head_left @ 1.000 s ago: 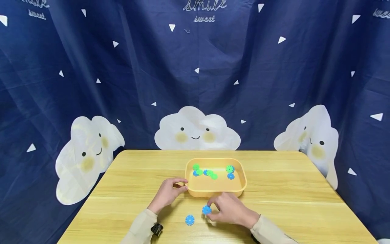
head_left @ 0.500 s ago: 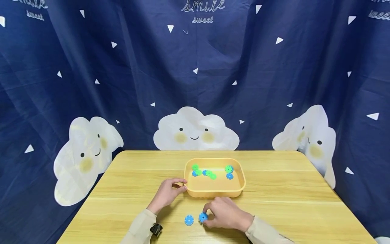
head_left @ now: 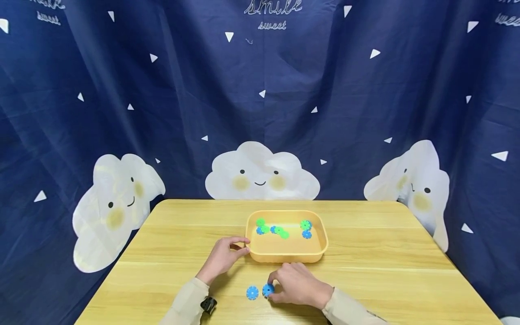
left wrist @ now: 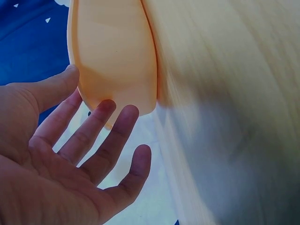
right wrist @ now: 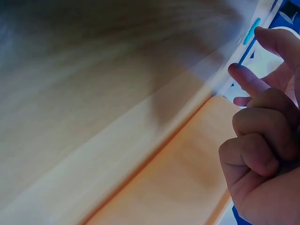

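Observation:
A blue notched disc (head_left: 267,290) is pinched between the thumb and index finger of the right hand (head_left: 298,285), low over the table in front of the tray. Just left of it another blue disc (head_left: 252,293) lies flat on the wood. The left hand (head_left: 222,258) holds the left rim of the orange tray (head_left: 280,258) between thumb and fingers. In the left wrist view the thumb of the left hand (left wrist: 70,145) touches the tray's edge (left wrist: 112,51). The right wrist view shows the held disc edge-on (right wrist: 246,52) at the fingertips of the right hand (right wrist: 262,126).
Inside the tray lie several green discs (head_left: 305,225) and blue discs (head_left: 306,234), some overlapping. The wooden table (head_left: 386,253) reaches back to a dark blue curtain (head_left: 292,117) with cloud faces. A black band (head_left: 209,305) is at the left wrist.
The right hand has moved left and toward the near edge with its blue disc, bringing it close beside the one on the table. The left hand has stayed at the tray's rim.

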Demonstrator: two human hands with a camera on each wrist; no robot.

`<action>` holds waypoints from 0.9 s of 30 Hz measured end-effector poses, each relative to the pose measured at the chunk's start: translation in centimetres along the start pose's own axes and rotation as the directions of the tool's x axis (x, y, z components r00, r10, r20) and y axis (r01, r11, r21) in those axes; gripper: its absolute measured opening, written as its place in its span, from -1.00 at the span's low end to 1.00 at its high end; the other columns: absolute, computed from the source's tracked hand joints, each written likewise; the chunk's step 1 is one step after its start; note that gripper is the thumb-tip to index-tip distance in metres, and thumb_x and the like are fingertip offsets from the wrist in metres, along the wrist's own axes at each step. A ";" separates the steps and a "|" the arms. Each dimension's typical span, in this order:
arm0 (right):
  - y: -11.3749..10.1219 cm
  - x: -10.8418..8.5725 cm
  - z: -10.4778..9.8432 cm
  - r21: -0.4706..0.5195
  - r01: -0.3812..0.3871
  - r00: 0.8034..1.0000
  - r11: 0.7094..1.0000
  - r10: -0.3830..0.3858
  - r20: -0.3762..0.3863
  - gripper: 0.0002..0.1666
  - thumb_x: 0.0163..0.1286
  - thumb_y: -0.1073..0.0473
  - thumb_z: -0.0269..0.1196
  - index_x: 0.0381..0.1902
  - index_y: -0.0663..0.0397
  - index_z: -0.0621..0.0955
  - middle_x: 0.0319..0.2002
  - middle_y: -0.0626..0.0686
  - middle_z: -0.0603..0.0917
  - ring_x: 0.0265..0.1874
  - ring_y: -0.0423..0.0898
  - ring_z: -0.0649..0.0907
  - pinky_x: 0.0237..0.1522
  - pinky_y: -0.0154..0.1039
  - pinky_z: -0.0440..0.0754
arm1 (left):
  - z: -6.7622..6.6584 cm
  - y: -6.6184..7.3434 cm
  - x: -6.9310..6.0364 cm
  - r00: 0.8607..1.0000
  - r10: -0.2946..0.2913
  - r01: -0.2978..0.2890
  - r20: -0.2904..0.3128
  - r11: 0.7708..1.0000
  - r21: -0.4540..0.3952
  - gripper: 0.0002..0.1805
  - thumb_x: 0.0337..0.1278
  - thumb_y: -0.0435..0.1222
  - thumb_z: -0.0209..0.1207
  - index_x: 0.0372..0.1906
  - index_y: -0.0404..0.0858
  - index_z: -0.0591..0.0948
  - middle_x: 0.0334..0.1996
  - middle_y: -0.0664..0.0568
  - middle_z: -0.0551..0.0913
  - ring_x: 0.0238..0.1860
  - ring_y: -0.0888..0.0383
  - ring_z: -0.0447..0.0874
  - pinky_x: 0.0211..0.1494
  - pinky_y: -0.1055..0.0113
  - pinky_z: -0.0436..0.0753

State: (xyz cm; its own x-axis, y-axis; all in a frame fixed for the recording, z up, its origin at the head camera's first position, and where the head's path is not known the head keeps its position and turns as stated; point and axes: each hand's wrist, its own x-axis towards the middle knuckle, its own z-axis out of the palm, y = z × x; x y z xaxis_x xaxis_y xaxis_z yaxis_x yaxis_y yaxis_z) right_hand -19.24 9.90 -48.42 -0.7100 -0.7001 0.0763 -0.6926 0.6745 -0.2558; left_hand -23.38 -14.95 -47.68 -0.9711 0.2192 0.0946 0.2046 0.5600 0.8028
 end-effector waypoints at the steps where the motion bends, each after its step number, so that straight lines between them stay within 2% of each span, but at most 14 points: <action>1: 0.0 0.0 0.0 -0.002 0.000 1.000 1.000 0.000 -0.002 -0.73 0.24 -0.20 0.46 -0.20 -0.26 0.81 -0.75 -0.38 0.27 -0.75 -0.39 0.16 -0.69 -0.43 0.21 | 0.0 0.0 0.0 1.000 -0.001 0.001 0.000 1.000 0.001 -0.72 0.32 -0.20 0.33 0.06 -0.16 0.75 0.03 0.01 0.76 -0.04 0.03 0.71 -0.14 0.18 0.66; 12: -0.2 0.2 0.1 -0.018 0.002 1.000 1.000 -0.002 -0.006 -0.75 0.23 -0.19 0.47 -0.24 -0.25 0.81 -0.71 -0.41 0.35 -0.74 -0.38 0.18 -0.69 -0.43 0.21 | 0.0 0.1 0.0 1.000 -0.003 0.003 0.001 1.000 0.001 -0.73 0.31 -0.21 0.33 0.05 -0.16 0.76 0.03 0.00 0.76 -0.04 0.03 0.71 -0.13 0.16 0.66; 20: -0.1 0.3 0.2 -0.031 0.013 1.000 0.999 -0.014 -0.015 -0.76 0.23 -0.19 0.47 -0.25 -0.25 0.81 -0.74 -0.39 0.30 -0.75 -0.40 0.18 -0.71 -0.44 0.20 | 0.0 0.0 0.1 1.000 -0.006 0.006 0.002 1.000 0.002 -0.72 0.31 -0.19 0.34 0.06 -0.15 0.75 0.04 0.01 0.76 -0.05 0.04 0.70 -0.13 0.17 0.66; 27: -0.3 0.3 0.1 -0.051 0.017 1.000 0.999 -0.017 -0.005 -0.76 0.24 -0.19 0.47 -0.25 -0.26 0.82 -0.72 -0.40 0.36 -0.75 -0.40 0.18 -0.70 -0.44 0.20 | 0.0 0.1 0.1 1.000 -0.006 0.007 -0.003 1.000 0.008 -0.72 0.31 -0.19 0.34 0.06 -0.16 0.75 0.04 0.01 0.76 -0.05 0.04 0.71 -0.13 0.17 0.66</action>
State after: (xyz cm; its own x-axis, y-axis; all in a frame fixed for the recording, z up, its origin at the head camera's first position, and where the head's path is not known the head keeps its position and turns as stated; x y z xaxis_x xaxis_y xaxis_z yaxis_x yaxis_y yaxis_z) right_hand -19.19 9.45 -48.36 -0.6988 -0.7103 0.0852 -0.7099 0.6738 -0.2050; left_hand -23.44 -14.88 -47.62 -0.9728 0.2131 0.0912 0.1993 0.5678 0.7986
